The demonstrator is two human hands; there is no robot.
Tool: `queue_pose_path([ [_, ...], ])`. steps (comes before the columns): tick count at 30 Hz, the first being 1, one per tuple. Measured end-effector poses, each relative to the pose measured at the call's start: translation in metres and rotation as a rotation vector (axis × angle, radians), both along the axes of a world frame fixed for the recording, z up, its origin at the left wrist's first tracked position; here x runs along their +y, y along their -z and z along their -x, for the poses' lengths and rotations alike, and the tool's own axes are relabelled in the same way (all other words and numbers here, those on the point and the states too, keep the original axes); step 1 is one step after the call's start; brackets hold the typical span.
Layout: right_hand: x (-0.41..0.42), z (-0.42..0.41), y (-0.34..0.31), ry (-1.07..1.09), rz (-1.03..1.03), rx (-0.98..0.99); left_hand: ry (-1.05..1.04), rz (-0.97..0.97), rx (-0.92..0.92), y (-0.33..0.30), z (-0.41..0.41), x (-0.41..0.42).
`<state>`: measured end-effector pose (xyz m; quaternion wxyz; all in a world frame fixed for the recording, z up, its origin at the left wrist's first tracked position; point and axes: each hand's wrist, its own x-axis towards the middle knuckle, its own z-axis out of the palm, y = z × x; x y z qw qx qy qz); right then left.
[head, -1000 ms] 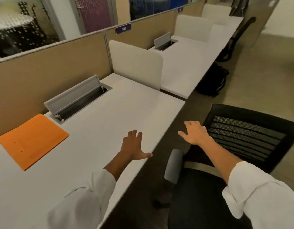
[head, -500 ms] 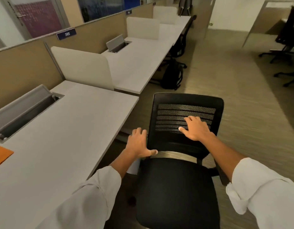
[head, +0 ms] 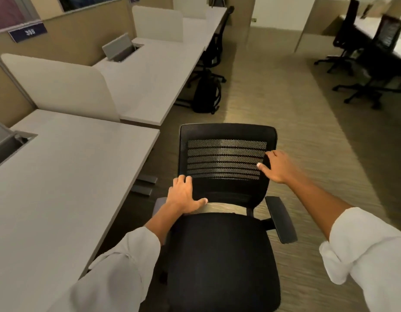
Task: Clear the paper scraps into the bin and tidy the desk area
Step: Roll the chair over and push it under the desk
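Beside the desk (head: 60, 176), left hand (head: 183, 198) and right hand (head: 277, 165) hold the chair (head: 226, 134).

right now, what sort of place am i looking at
Most likely an open-plan office: a row of white rectangular desks split by beige divider panels, a black mesh-backed swivel chair pulled out from one, and a dark blue numbered plate on the tan partition wall.

The black office chair (head: 219, 255) stands upright just beside the edge of the white worktop (head: 60, 188). Its padded seat is near the viewer and its perforated backrest is on the far side. The left hand (head: 186, 197) grips the backrest's lower left edge, and the right hand (head: 278, 166) grips its right edge.
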<state>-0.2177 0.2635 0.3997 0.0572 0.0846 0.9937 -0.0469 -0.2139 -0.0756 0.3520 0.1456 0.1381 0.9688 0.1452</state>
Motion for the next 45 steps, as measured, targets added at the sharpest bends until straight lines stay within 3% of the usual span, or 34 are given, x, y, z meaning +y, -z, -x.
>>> queue_pose_path([
  [11,-0.018,0.047,0.006,-0.138,-0.150,-0.112,-0.055,-0.065,0.047,-0.006,0.069,0.010],
  [19,0.016,0.117,0.007,-0.228,-0.213,-0.088,-0.419,-0.295,-0.116,-0.005,0.122,0.060],
  [24,0.061,0.164,0.022,-0.404,-0.320,-0.088,-0.622,-0.433,-0.227,0.000,0.150,0.130],
  [34,0.122,0.206,0.039,-0.741,-0.245,-0.058,-1.184,-0.786,-0.342,-0.013,0.211,0.285],
  [38,0.145,0.205,0.030,-0.818,-0.196,-0.069,-1.292,-0.731,-0.356,-0.016,0.222,0.313],
  [45,0.185,0.209,-0.004,-0.871,0.164,-0.268,-1.387,-0.748,-0.410,-0.007,0.198,0.359],
])
